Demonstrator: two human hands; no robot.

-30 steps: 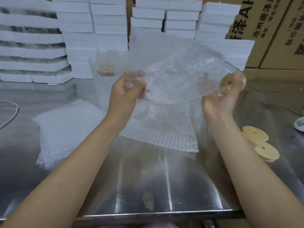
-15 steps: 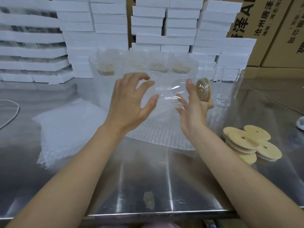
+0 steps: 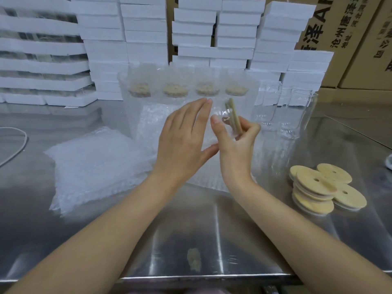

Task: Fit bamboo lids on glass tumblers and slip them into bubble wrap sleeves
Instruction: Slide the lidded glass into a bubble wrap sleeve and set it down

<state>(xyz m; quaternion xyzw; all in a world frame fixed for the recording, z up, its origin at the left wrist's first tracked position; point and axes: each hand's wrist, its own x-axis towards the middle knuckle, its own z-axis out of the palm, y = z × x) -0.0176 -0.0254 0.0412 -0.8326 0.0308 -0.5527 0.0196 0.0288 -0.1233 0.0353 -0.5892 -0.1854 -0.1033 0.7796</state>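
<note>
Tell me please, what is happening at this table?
A person is packing glass tumblers. The right hand grips a lidded tumbler turned on its side, while the left hand is open beside it, fingers straight. Behind them four wrapped tumblers stand in a row. Bare tumblers, loose bamboo lids and flat bubble wrap sleeves wait on the steel table.

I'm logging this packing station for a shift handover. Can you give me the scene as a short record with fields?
Left hand: open, fingers straight, beside the held tumbler
Right hand: grips lidded tumbler, lid seen edge-on
Wrapped tumblers: four, in a row at the back
Bare tumblers: right of that row, count unclear
Loose bamboo lids: piled at right on steel table
Sleeve pile: at left
</note>
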